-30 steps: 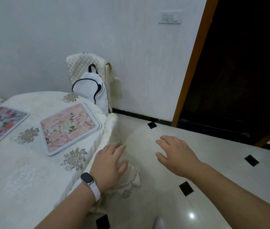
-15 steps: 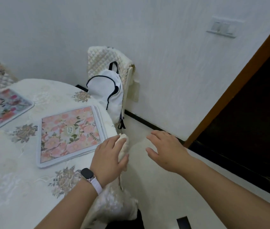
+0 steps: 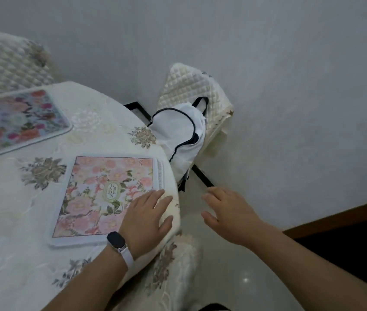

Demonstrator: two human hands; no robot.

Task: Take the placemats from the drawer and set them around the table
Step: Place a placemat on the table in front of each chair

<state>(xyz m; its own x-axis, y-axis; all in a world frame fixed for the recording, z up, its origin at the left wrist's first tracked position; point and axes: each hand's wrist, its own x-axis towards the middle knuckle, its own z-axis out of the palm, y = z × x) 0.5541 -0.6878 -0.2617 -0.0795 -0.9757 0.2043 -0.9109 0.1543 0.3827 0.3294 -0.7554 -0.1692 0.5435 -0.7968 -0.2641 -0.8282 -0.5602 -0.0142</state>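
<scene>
1. A pink flowered placemat was laid flat on the surface, close to its rounded edge, with what looked like further mats stacked beneath it at the right side.
2. A second, darker flowered placemat was set well apart at the far left.
3. The mats were judged light, thin and flexible, likely to sag if lifted by one corner; a hold at an edge, with fingers slid under, was judged best.
4. The left hand was spread flat, fingers apart, on the near right corner of the pink mat, gripping nothing.
5. The right hand was held open and empty over the floor.
6. A backpack was hung on the chair just beside the edge; the draped tablecloth could be snagged.
</scene>
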